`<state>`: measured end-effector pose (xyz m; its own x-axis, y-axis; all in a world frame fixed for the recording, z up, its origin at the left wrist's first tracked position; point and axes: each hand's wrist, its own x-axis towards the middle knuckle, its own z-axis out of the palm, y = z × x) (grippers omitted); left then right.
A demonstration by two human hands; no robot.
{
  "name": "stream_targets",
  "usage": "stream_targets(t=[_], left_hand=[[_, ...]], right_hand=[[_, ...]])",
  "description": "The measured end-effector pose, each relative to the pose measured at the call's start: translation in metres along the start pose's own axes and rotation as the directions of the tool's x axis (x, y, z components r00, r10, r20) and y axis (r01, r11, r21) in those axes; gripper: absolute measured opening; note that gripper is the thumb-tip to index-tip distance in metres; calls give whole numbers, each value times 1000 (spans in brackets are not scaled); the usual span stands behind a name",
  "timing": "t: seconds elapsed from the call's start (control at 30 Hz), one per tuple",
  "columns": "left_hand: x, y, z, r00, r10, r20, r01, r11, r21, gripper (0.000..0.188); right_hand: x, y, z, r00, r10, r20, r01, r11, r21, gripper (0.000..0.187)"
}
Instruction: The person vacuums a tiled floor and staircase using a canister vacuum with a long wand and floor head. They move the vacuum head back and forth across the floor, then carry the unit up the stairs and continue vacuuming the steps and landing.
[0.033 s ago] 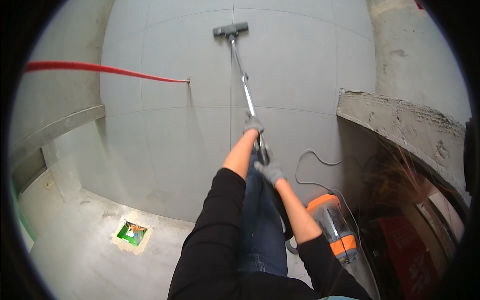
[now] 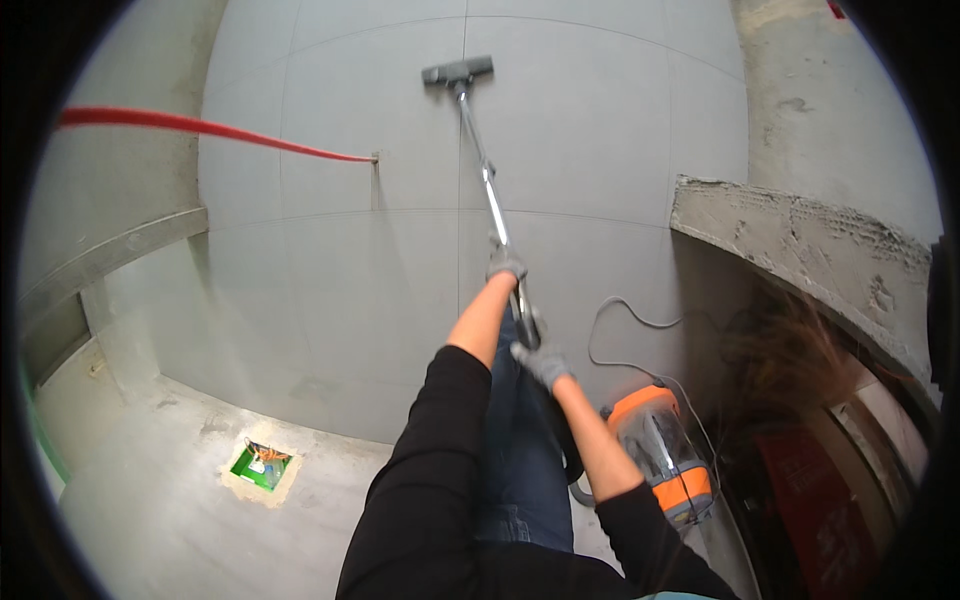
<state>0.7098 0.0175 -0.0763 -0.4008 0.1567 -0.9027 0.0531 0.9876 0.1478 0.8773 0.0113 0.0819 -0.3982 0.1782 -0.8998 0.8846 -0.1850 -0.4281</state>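
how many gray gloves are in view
2: one glove is on the left hand, around the metal tube; the other glove is on the right hand, at the dark handle. More could be hidden.

Bright, glinting tube (image 2: pixel 496 208), lower right dim — fisheye curves, blackened corners
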Motion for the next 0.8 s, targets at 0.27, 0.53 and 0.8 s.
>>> stream_targets(t=[0.27, 0.53, 0.8], left_hand=[[-182, -191, 255, 966, 2, 257, 9, 999, -44, 97], [-204, -208, 279, 998, 66, -20, -69, 984, -164, 64], [-123, -243, 235, 941, 216, 262, -112, 925, -362, 98]], right_hand=[[-285, 235, 78, 972, 227, -57, -233, 956, -178, 88], [-301, 250, 106, 994, 31, -109, -24, 997, 67, 84], [-246, 214, 156, 987, -5, -160, -5, 998, -58, 91]])
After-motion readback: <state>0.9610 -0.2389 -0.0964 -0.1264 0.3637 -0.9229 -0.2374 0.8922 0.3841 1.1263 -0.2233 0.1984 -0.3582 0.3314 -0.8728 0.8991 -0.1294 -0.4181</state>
